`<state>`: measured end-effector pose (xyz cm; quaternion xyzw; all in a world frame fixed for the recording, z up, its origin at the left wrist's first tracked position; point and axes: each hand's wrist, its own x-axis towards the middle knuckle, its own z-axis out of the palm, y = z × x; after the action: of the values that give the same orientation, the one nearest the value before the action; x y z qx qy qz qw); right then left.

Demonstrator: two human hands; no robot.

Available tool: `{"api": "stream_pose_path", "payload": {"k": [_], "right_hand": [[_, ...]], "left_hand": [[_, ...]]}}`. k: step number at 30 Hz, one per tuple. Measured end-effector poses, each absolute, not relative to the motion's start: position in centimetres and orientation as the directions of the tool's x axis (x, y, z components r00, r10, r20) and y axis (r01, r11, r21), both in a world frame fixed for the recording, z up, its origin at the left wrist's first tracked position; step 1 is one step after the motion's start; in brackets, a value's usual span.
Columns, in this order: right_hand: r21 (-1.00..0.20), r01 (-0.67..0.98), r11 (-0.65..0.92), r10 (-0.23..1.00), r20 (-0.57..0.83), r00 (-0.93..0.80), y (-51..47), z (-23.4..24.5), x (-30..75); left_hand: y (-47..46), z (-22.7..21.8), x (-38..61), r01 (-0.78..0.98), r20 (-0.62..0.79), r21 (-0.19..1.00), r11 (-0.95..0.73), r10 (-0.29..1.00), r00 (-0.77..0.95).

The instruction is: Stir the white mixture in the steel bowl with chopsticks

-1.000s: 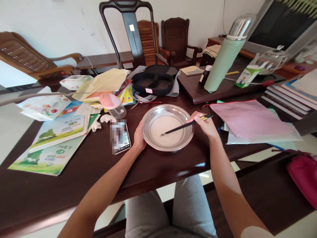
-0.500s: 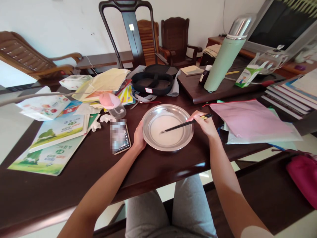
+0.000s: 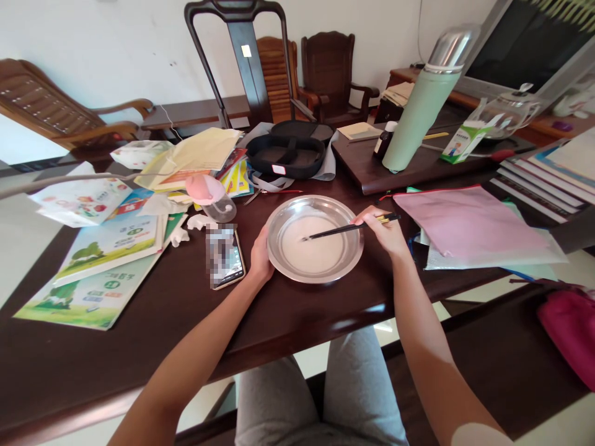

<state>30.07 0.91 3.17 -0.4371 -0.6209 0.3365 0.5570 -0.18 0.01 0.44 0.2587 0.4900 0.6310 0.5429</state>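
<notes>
A round metal bowl [image 3: 341, 267] stands on the dark wooden table, holding a whitish liquid [image 3: 320, 253]. My left hand [image 3: 263, 254] grips the bowl's left rim, its fingers partly hidden against the outside wall. Black chopsticks [image 3: 337, 230] with gold bands are pinched in my right hand [image 3: 382, 230] over the right rim. Their tips dip into the liquid left of the bowl's middle. Close to my left wrist lies a phone [image 3: 225, 255], its screen partly blurred out.
Left of the phone are a pink-lidded cup [image 3: 211, 197], crumpled tissue and workbooks [image 3: 93, 291]. Behind the bowl sits an opened black case [image 3: 286, 158]. A tall green thermos [image 3: 418, 118] rises at the back right, near a pink zip pouch [image 3: 469, 220].
The chopstick tips have shifted slightly up and away from me within the liquid. My left hand stays on the rim.
</notes>
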Motion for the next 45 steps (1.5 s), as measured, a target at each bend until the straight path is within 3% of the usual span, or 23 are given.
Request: {"api": "stream_pose_path", "payload": {"k": [5, 12, 20, 27, 34, 41, 45], "right_hand": [[-0.918, 0.132, 0.373, 0.890, 0.394, 0.229, 1.3, 3.0, 30.8], [-0.915, 0.132, 0.382, 0.924, 0.380, -0.039, 0.7, 3.1, 29.9], [-0.912, 0.139, 0.385, 0.868, 0.409, 0.282, 1.4, 2.8, 31.0], [-0.913, 0.142, 0.382, 0.923, 0.384, -0.019, 0.7, 3.2, 29.9], [-0.914, 0.125, 0.385, 0.877, 0.405, 0.258, 1.4, 2.6, 31.1], [-0.908, 0.136, 0.397, 0.917, 0.398, -0.021, 0.8, 3.0, 30.1], [-0.898, 0.161, 0.410, 0.900, 0.427, 0.090, 1.3, 2.7, 30.6]], "left_hand": [[0.1, 0.2, -0.3, -0.412, -0.184, 0.909, 0.057, 0.944, -0.275], [0.0, 0.5, -0.2, -0.436, -0.203, 0.897, 0.067, 0.940, -0.273], [0.1, 0.3, -0.2, -0.451, -0.243, 0.887, 0.101, 0.932, -0.268], [0.0, 0.4, -0.2, -0.447, -0.229, 0.890, 0.086, 0.933, -0.276], [0.2, 0.1, -0.2, -0.436, -0.241, 0.895, 0.096, 0.926, -0.291], [0.1, 0.2, -0.2, -0.449, -0.228, 0.890, 0.083, 0.933, -0.278], [0.2, 0.2, -0.2, -0.452, -0.232, 0.889, 0.079, 0.928, -0.292]]}}
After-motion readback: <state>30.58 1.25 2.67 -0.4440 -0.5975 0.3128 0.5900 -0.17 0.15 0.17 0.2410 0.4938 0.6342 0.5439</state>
